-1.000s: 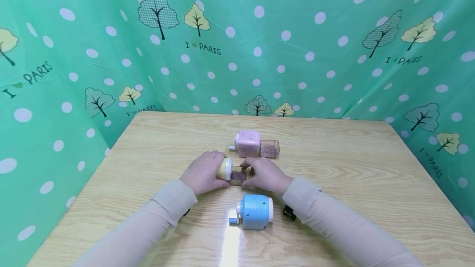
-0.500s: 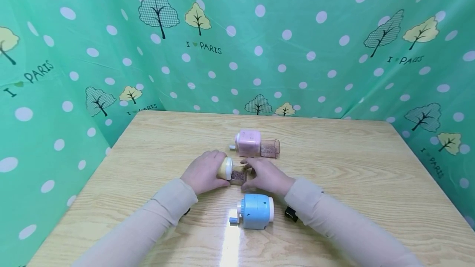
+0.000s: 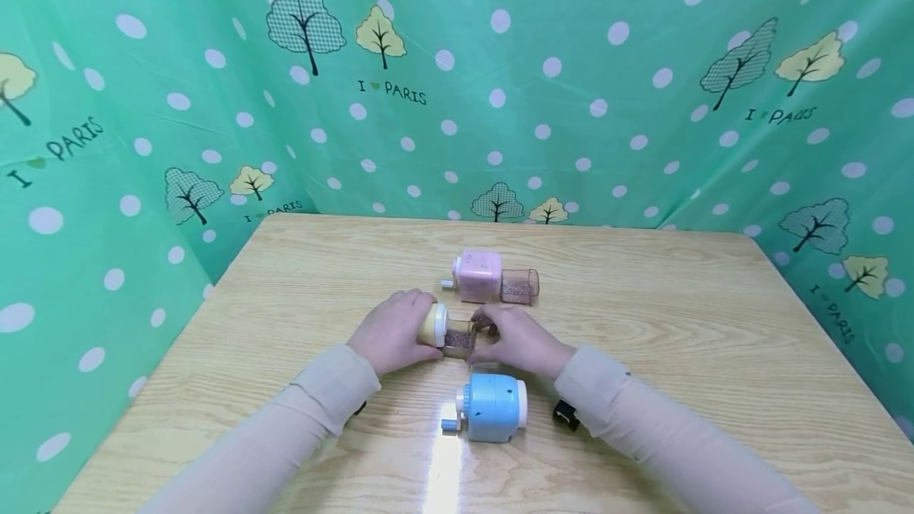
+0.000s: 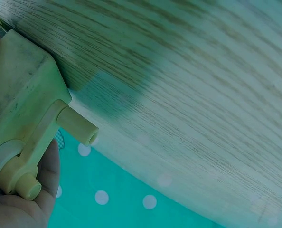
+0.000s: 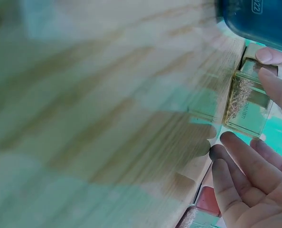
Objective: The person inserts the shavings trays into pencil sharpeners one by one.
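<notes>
My left hand [image 3: 393, 333] grips the yellow body of a crank pencil sharpener [image 3: 432, 325], lying on the table. In the left wrist view its crank handle [image 4: 78, 124] sticks out towards the table surface, and part of the hand [image 4: 17, 209] shows behind it. From the white-rimmed end extends a clear brownish shavings drawer [image 3: 458, 339] with dark shavings inside. Around the drawer's right end, my right hand [image 3: 520, 339] holds its thumb and fingers apart. In the right wrist view the thumb [image 5: 279, 92] overlaps the drawer's edge, while the fingertips lie just off its corner; contact is unclear.
Behind the hands stands a pink crank sharpener [image 3: 479, 276] with its shavings drawer [image 3: 519, 286] pulled out to the right. Nearer the front is a blue crank sharpener [image 3: 493, 408]. A wooden table [image 3: 678, 292] carries everything, with a green dotted curtain [image 3: 607, 125] around it.
My right hand has shifted slightly to the right, baring more of the drawer's right rim. The left hand and the yellow sharpener have stayed put.
</notes>
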Action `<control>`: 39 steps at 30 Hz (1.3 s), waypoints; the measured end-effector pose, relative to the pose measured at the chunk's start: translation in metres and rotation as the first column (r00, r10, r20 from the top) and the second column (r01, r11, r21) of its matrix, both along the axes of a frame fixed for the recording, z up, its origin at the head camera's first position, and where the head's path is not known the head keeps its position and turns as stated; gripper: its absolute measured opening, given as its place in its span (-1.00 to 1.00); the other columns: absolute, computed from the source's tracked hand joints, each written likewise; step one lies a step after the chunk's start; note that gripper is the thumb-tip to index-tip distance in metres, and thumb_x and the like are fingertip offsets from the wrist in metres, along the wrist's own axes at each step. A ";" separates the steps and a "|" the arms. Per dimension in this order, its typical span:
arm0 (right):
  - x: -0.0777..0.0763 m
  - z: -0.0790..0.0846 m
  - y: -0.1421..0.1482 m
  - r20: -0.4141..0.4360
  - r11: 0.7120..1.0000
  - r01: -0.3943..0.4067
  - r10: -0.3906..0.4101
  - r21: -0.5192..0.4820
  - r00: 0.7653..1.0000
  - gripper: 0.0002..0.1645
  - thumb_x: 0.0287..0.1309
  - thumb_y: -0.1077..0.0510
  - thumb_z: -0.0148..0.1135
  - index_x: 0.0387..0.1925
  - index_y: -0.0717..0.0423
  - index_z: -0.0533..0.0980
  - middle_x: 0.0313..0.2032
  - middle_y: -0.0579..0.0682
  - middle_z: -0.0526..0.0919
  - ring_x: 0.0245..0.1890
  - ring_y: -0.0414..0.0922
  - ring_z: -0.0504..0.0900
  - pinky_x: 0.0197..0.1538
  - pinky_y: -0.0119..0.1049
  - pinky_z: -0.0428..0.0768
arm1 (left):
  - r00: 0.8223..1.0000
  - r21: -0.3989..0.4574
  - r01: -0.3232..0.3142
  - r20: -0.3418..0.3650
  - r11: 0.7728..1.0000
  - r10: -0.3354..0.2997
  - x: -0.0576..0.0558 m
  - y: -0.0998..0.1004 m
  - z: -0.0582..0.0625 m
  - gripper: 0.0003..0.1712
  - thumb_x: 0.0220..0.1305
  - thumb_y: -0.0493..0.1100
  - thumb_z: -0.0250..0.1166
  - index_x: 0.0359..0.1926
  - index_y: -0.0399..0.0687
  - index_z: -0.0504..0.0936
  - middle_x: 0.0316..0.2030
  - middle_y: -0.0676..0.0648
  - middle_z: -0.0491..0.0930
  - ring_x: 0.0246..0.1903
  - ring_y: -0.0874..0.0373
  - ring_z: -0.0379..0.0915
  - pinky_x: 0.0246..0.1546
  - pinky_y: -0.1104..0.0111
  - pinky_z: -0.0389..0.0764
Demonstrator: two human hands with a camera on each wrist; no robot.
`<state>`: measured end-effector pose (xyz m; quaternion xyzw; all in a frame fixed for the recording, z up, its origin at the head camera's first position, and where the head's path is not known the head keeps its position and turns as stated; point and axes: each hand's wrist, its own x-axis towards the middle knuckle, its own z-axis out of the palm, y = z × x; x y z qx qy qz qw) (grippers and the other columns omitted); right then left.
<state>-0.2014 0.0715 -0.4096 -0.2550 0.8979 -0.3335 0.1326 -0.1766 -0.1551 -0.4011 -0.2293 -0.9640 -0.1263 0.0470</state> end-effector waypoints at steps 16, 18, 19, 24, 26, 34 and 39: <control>-0.003 0.001 -0.004 -0.003 1.000 -0.009 0.009 0.006 1.000 -0.36 -0.08 0.07 0.53 0.08 0.22 0.58 0.02 0.11 0.71 0.05 0.02 0.66 0.17 -0.07 0.58 | 1.000 -0.001 -0.007 0.003 1.000 0.007 0.000 0.001 0.001 -0.24 -0.17 0.10 0.59 0.02 -0.19 0.55 -0.18 -0.08 0.60 -0.23 0.08 0.48 -0.09 0.18 0.60; -0.003 0.001 -0.004 -0.006 1.000 -0.019 0.019 0.005 1.000 -0.36 -0.07 0.08 0.53 0.07 0.23 0.57 0.02 0.12 0.71 0.05 0.03 0.66 0.17 -0.07 0.58 | 1.000 -0.002 -0.006 0.002 1.000 0.006 0.000 0.001 0.001 -0.24 -0.17 0.10 0.59 0.02 -0.19 0.55 -0.18 -0.08 0.60 -0.23 0.07 0.48 -0.09 0.18 0.61; -0.004 0.001 -0.004 -0.007 1.000 -0.023 0.023 0.005 1.000 -0.36 -0.07 0.08 0.53 0.08 0.23 0.57 0.02 0.12 0.71 0.06 0.03 0.66 0.17 -0.07 0.58 | 1.000 -0.002 -0.007 0.002 1.000 0.007 0.000 0.001 0.001 -0.24 -0.17 0.10 0.59 0.02 -0.19 0.55 -0.18 -0.08 0.60 -0.23 0.07 0.48 -0.09 0.18 0.61; -0.005 0.000 -0.005 0.006 0.999 -0.034 0.034 0.003 0.999 -0.35 -0.05 0.06 0.51 0.10 0.23 0.57 0.05 0.13 0.70 0.07 0.05 0.65 0.18 -0.05 0.58 | 1.000 -0.006 -0.008 0.005 1.000 0.008 0.000 0.001 0.001 -0.23 -0.16 0.11 0.58 0.03 -0.19 0.54 -0.17 -0.09 0.60 -0.21 0.07 0.48 -0.08 0.18 0.61; -0.006 0.000 -0.005 0.012 0.999 -0.034 0.034 0.008 0.999 -0.34 -0.05 0.05 0.51 0.11 0.22 0.57 0.05 0.13 0.70 0.08 0.05 0.64 0.18 -0.06 0.57 | 1.000 -0.007 -0.009 0.007 1.000 0.009 0.000 0.001 0.002 -0.23 -0.16 0.12 0.58 0.03 -0.19 0.54 -0.17 -0.09 0.60 -0.21 0.07 0.48 -0.08 0.18 0.61; -0.008 -0.001 -0.007 0.008 0.998 -0.049 0.049 0.025 0.999 -0.33 -0.07 0.05 0.52 0.11 0.22 0.57 0.05 0.13 0.70 0.06 0.04 0.65 0.17 -0.06 0.58 | 1.000 -0.023 -0.008 -0.004 1.000 0.008 0.001 0.000 0.001 -0.22 -0.15 0.14 0.57 0.02 -0.19 0.53 -0.20 -0.08 0.59 -0.24 0.07 0.47 -0.11 0.18 0.61; -0.010 -0.001 -0.007 -0.008 0.998 -0.059 0.059 0.010 0.998 -0.34 -0.08 0.06 0.53 0.08 0.25 0.58 0.02 0.14 0.71 0.03 0.04 0.66 0.14 -0.06 0.60 | 1.000 -0.018 -0.001 -0.010 1.000 0.001 0.000 0.000 0.001 -0.23 -0.16 0.14 0.57 0.02 -0.19 0.53 -0.20 -0.08 0.59 -0.25 0.08 0.46 -0.13 0.19 0.61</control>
